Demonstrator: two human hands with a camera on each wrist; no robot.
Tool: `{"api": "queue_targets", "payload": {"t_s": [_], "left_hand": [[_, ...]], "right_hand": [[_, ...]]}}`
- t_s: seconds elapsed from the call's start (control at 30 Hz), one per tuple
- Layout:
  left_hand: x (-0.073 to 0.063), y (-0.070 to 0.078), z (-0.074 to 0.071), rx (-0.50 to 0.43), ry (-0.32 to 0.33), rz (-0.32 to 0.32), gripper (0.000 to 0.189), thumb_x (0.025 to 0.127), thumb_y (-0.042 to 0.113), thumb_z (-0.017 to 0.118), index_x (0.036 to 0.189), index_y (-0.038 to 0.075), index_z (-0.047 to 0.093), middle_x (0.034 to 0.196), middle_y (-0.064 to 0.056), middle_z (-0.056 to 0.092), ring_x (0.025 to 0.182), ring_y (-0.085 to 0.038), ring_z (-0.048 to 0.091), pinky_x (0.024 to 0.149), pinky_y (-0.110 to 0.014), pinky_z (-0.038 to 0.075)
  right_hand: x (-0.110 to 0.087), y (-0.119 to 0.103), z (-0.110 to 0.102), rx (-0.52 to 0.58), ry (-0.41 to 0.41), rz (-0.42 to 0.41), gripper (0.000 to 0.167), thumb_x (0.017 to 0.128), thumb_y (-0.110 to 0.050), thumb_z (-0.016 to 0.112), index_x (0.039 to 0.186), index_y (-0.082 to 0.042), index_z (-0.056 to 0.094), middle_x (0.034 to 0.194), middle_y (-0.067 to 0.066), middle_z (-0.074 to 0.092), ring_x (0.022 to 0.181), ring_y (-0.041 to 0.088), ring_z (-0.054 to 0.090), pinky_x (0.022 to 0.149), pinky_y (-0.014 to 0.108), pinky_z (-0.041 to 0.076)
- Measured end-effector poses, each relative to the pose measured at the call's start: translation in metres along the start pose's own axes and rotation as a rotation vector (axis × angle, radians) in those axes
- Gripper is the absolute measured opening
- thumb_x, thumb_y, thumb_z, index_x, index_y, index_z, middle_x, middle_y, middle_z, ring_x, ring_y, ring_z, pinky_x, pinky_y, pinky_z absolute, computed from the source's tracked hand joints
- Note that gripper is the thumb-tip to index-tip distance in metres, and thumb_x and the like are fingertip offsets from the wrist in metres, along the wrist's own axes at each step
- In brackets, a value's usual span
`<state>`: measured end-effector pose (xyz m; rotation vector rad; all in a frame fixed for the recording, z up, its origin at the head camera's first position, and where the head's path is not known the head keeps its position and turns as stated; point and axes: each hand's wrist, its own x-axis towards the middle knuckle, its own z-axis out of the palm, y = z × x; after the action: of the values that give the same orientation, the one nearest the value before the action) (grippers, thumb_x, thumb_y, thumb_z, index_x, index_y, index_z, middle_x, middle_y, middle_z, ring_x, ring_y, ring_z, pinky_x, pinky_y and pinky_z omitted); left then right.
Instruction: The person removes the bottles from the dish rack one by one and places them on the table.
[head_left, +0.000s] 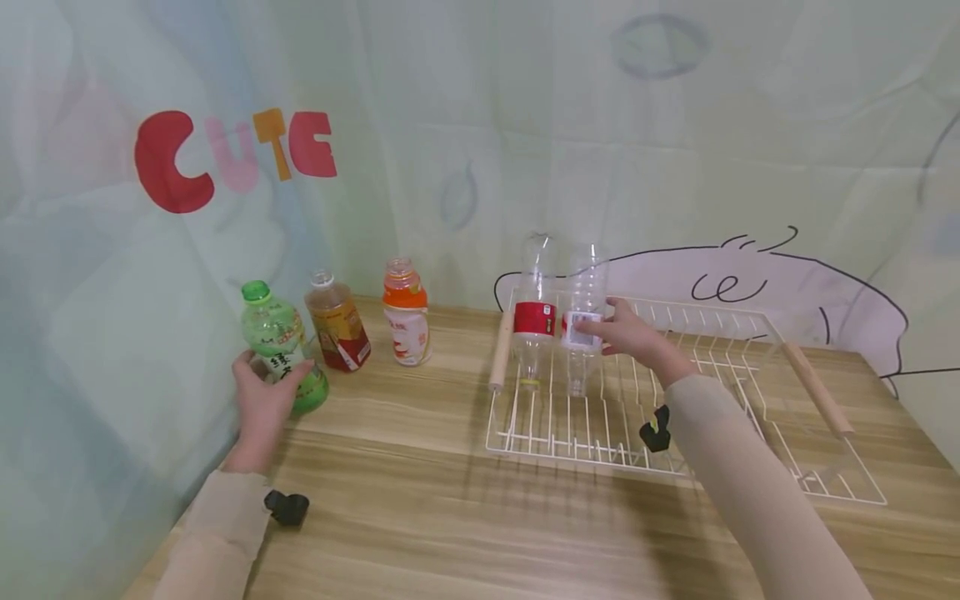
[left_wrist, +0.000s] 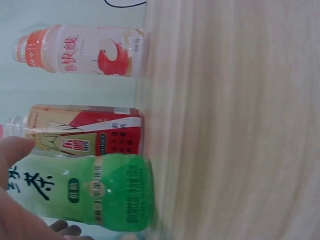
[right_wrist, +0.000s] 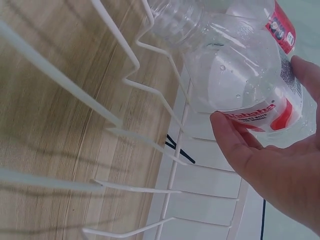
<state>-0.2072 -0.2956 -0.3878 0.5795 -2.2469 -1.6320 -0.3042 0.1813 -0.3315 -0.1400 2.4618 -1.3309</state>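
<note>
Head view shows the right hand (head_left: 636,337) pinching a clear bottle (head_left: 576,335) just to its left, long axis near upright and neck down at the wire rack (head_left: 501,352), though whether the neck is seated between the wires is hard to tell. Well to the left, the left hand (head_left: 262,400) grips an upright green bottle (head_left: 279,337) by its sides, at the wooden table (head_left: 420,517). The clear one is colourless, droplet-specked and red-and-white labelled; the green one is translucent, with dark lettering and a green top.
</note>
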Motion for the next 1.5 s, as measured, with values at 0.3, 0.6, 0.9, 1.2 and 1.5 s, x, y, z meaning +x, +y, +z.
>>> {"api": "queue_targets", "payload": {"t_s": [0.3, 0.6, 0.9, 1.2, 1.5], "left_hand": [[-0.005, 0.014, -0.002, -0.026, 0.035, 0.051, 0.092, 0.09, 0.036, 0.065, 0.152, 0.019, 0.0, 0.159, -0.016, 0.008, 0.146, -0.032, 0.009, 0.117, -0.051, 0.011], [-0.013, 0.026, 0.0, -0.022, 0.115, 0.165, 0.091, 0.089, 0.03, 0.067, 0.152, 0.015, 0.003, 0.159, -0.014, 0.008, 0.147, -0.027, 0.006, 0.119, -0.046, 0.006], [-0.019, 0.043, -0.007, -0.028, 0.228, 0.241, 0.089, 0.087, 0.026, 0.07, 0.15, 0.013, 0.009, 0.157, -0.011, 0.014, 0.146, -0.021, 0.011, 0.118, -0.035, 0.011], [-0.026, 0.064, -0.02, -0.076, 0.197, 0.266, 0.088, 0.088, 0.027, 0.068, 0.151, 0.019, 0.007, 0.159, -0.002, 0.009, 0.146, -0.011, 0.008, 0.118, -0.031, 0.011], [-0.045, 0.091, -0.005, -0.041, 0.183, 0.428, 0.084, 0.086, 0.018, 0.07, 0.15, 0.013, 0.015, 0.155, -0.005, 0.019, 0.145, -0.011, 0.013, 0.117, -0.03, 0.014]], "right_hand": [[-0.001, -0.003, -0.002, 0.035, 0.038, -0.019, 0.093, 0.094, -0.038, 0.06, 0.152, -0.004, -0.005, 0.148, 0.029, 0.028, 0.128, 0.042, 0.043, 0.105, 0.054, 0.038], [-0.004, -0.008, -0.009, 0.084, 0.057, -0.046, 0.091, 0.095, -0.033, 0.058, 0.151, 0.0, -0.006, 0.146, 0.031, 0.029, 0.126, 0.043, 0.045, 0.103, 0.051, 0.042], [-0.014, -0.016, -0.018, 0.075, 0.085, -0.063, 0.091, 0.095, -0.038, 0.058, 0.152, -0.003, -0.003, 0.144, 0.028, 0.033, 0.125, 0.042, 0.046, 0.103, 0.051, 0.042], [-0.028, -0.029, -0.03, 0.067, 0.107, -0.126, 0.088, 0.095, -0.038, 0.058, 0.153, -0.006, 0.0, 0.14, 0.026, 0.039, 0.122, 0.039, 0.048, 0.102, 0.05, 0.043], [-0.046, -0.039, -0.039, 0.041, 0.109, -0.152, 0.09, 0.094, -0.045, 0.057, 0.154, -0.007, 0.002, 0.143, 0.026, 0.038, 0.119, 0.04, 0.051, 0.103, 0.05, 0.042]]}}
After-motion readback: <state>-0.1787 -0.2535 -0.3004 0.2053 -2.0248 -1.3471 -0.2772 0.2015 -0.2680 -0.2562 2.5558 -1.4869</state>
